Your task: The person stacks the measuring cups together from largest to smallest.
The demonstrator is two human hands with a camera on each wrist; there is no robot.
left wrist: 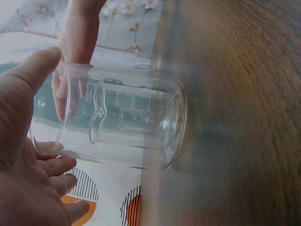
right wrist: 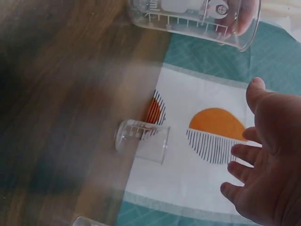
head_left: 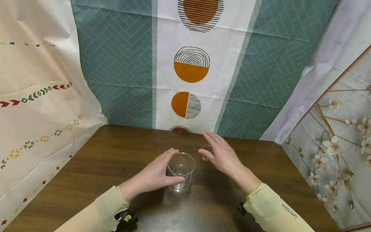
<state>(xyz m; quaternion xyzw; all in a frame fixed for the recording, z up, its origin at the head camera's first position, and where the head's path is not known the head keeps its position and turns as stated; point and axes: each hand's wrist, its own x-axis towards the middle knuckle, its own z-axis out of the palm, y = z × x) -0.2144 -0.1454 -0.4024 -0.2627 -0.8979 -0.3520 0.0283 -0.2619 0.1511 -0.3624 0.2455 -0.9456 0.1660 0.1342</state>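
Observation:
A large clear glass beaker (head_left: 189, 180) with printed graduations stands upright on the table, a smaller beaker (left wrist: 164, 127) inside it. My left hand (head_left: 155, 174) is curved round its upper part, thumb across the near side and fingers at the far left of the rim. In the left wrist view the other fingers (left wrist: 61, 181) spread away from the glass. My right hand (head_left: 223, 154) hovers above the table, fingers extended, holding nothing. Just left of it, partly hidden behind its thumb, a small beaker (head_left: 205, 154) stands upright; the right wrist view shows this small beaker (right wrist: 146, 141) whole.
Another piece of glassware (right wrist: 89, 221) shows at the lower edge of the right wrist view, mostly cut off. The brown wooden table (head_left: 95, 170) ends at a patterned cloth backdrop (head_left: 121, 64). Cloths hang at the left (head_left: 43, 112) and right (head_left: 333, 129) sides.

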